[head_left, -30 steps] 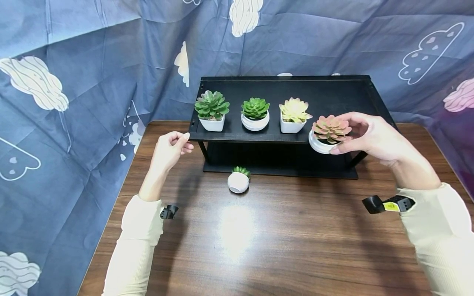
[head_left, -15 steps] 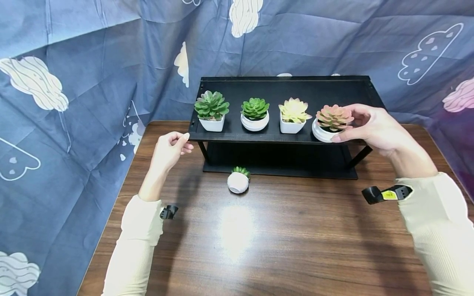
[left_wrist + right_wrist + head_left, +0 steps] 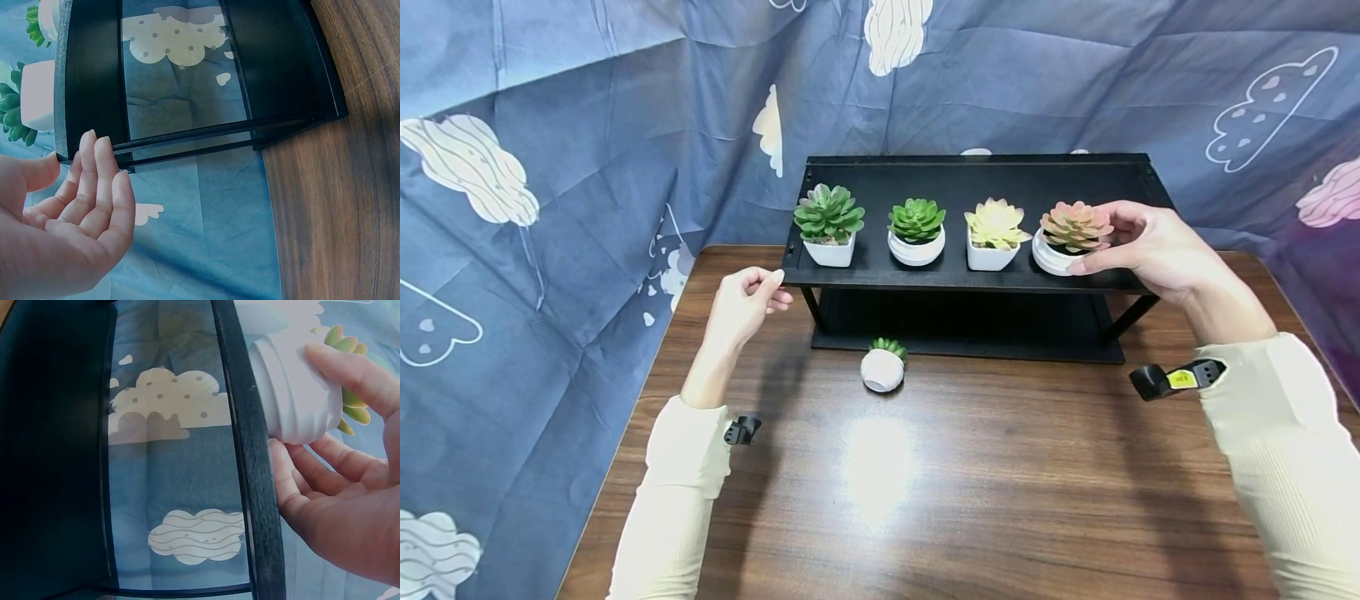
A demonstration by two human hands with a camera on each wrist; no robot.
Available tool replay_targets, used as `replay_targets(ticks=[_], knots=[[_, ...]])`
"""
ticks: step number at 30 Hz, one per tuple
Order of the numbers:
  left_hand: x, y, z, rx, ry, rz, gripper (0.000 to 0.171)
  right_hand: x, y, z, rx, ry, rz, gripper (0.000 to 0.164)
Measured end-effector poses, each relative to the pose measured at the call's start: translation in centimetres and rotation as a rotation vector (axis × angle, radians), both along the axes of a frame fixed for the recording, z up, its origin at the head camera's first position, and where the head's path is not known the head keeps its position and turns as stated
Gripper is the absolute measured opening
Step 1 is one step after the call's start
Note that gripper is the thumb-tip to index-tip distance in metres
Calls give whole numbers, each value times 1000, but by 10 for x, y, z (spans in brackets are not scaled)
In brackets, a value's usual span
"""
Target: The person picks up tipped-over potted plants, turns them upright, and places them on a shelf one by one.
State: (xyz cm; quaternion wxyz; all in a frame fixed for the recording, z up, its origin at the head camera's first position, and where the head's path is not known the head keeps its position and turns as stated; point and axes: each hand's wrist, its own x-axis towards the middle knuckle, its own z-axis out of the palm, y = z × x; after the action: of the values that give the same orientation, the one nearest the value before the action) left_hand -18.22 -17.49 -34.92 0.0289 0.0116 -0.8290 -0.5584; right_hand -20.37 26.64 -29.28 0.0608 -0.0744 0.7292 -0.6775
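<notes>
My right hand (image 3: 1165, 254) grips a pink succulent in a round white pot (image 3: 1054, 254) at the right front of the black shelf's (image 3: 985, 179) top board. In the right wrist view the thumb presses one side of the white pot (image 3: 294, 387), with fingers on the other; its base is at the board's edge. My left hand (image 3: 747, 300) pinches the shelf's front left corner, thumb above and fingers below in the left wrist view. Along the top board stand a dark green succulent (image 3: 829, 215), a bright green succulent (image 3: 917, 220) and a pale yellow succulent (image 3: 996, 223), all in white pots.
A small green succulent in a white pot (image 3: 882, 370) lies tipped over on the wooden table (image 3: 1000, 467), in front of the shelf's lower board (image 3: 955, 325). A blue cloth with cloud prints (image 3: 1022, 75) hangs behind and to the left.
My right hand has moved the pink succulent back and up in the head view, from the shelf's front edge onto the top board. My left hand and the other pots have stayed put.
</notes>
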Motion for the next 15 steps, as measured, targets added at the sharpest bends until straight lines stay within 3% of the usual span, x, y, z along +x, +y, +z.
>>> replay_targets(ticks=[15], knots=[[0, -1, 0, -3, 0, -1, 26, -5, -2, -2, 34, -24, -67, 40]])
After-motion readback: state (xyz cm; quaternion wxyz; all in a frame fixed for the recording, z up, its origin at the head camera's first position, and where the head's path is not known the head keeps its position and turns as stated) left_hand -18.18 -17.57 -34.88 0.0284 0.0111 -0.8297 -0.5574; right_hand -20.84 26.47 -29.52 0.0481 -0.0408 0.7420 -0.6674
